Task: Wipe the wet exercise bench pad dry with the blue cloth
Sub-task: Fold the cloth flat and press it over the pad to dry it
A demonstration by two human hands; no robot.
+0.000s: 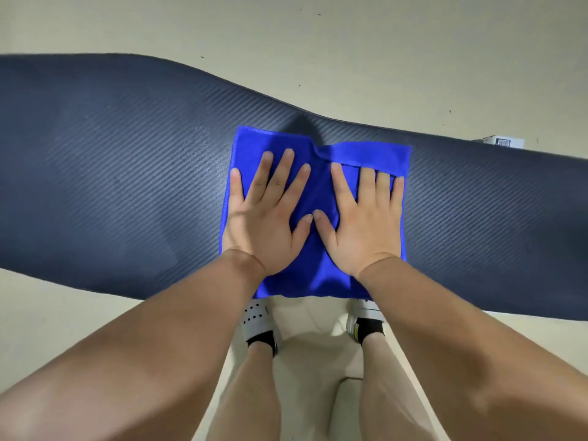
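Observation:
The dark ribbed bench pad runs across the view from left to right, with a narrow waist in the middle. The blue cloth lies spread flat over that middle part, its near edge hanging over the pad's front. My left hand presses flat on the cloth's left half, fingers spread. My right hand lies flat on its right half; its fingertips sit under a folded-over far edge of the cloth. The thumbs nearly touch. Pale sheen shows on the pad left of the cloth.
Pale floor lies beyond and in front of the pad. My two feet in white shoes stand just under the pad's near edge. A small white box peeks out behind the pad at the right.

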